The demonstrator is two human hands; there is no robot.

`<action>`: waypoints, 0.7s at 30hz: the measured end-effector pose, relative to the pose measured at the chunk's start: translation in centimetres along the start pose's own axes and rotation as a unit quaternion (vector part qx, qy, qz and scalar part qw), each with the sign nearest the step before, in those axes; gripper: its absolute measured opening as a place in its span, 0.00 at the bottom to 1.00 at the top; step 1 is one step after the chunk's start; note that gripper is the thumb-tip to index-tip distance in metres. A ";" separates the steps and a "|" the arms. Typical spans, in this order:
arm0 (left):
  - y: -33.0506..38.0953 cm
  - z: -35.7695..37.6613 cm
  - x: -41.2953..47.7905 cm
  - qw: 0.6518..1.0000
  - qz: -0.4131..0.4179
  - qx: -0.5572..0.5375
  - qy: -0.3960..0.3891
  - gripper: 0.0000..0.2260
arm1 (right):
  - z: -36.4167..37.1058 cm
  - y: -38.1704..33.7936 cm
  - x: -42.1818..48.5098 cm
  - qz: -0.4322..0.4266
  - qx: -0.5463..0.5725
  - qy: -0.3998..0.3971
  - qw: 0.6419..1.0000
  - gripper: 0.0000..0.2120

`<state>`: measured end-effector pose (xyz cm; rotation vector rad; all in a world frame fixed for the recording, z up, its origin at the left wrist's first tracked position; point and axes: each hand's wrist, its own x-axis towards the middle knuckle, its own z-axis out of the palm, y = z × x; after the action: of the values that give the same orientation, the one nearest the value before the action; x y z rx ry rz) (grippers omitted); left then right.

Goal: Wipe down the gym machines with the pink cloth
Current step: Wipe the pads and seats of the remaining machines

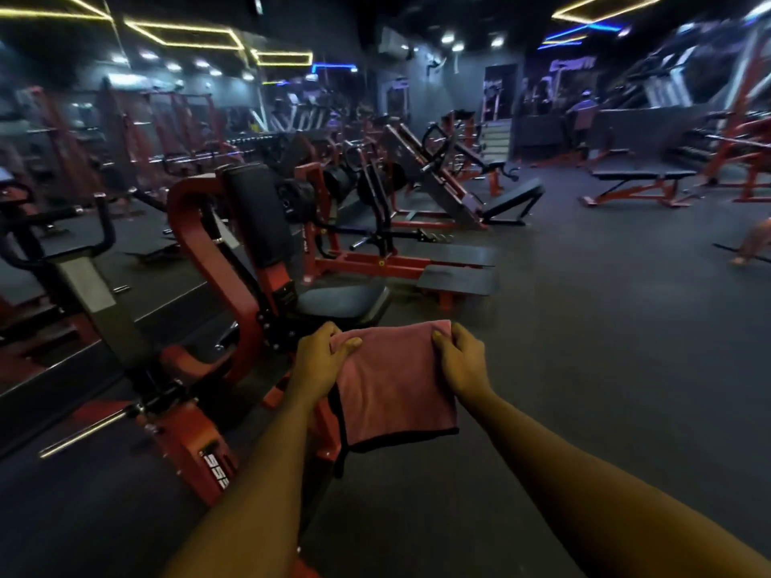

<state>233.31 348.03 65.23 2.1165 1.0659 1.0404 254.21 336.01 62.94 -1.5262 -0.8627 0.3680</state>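
Left hand (323,352): fingers curled over the upper left corner of the pink cloth (392,385), thumb laid on its near face.

Right hand (459,360): pinches the upper right corner in the same way, thumb on the near face.

Pink cloth: stretched between both hands and hanging folded below them, with dark edging along its left and bottom borders. It is held in the air, near the black seat (342,300) of the red-framed machine (208,252).

Machine: an upright black back pad (258,214) rises behind the seat.

Surroundings: the dark floor (584,348) carries further red machines. A flat bench (642,175) stands well apart at right.
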 end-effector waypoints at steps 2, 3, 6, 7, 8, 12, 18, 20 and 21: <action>-1.6 2.6 3.8 0.999 -0.021 0.010 0.023 0.14 | 1.5 2.4 5.5 0.004 0.005 -0.029 1.000 0.08; -1.9 3.1 4.7 0.999 -0.029 0.008 0.027 0.14 | 1.9 3.0 7.0 0.006 0.007 -0.043 0.999 0.08; -3.8 5.7 9.1 0.996 -0.066 0.026 0.044 0.14 | 3.9 5.4 13.5 0.017 0.006 -0.088 0.996 0.08; -4.5 6.4 11.1 0.995 -0.079 0.031 0.048 0.14 | 4.8 6.0 16.0 0.021 0.005 -0.096 0.995 0.08; -5.1 6.8 12.6 0.994 -0.091 0.041 0.049 0.14 | 5.7 6.6 17.8 0.025 0.003 -0.104 0.994 0.08; -9.0 8.2 19.2 0.988 -0.123 0.068 0.057 0.14 | 9.9 8.7 24.6 0.062 -0.003 -0.142 0.988 0.08; -15.9 10.7 30.0 0.983 -0.162 0.085 0.019 0.15 | 16.3 12.8 32.5 0.116 -0.031 -0.131 0.984 0.09; -19.0 11.7 34.5 0.982 -0.173 0.080 0.008 0.15 | 19.0 14.3 35.3 0.145 -0.057 -0.111 0.982 0.10; -19.6 12.2 35.7 0.982 -0.176 0.071 0.007 0.15 | 19.6 14.4 36.0 0.153 -0.065 -0.108 0.980 0.10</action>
<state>249.12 386.83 58.00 1.9312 1.4951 0.8282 269.10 376.09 55.19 -1.7698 -0.8311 0.7242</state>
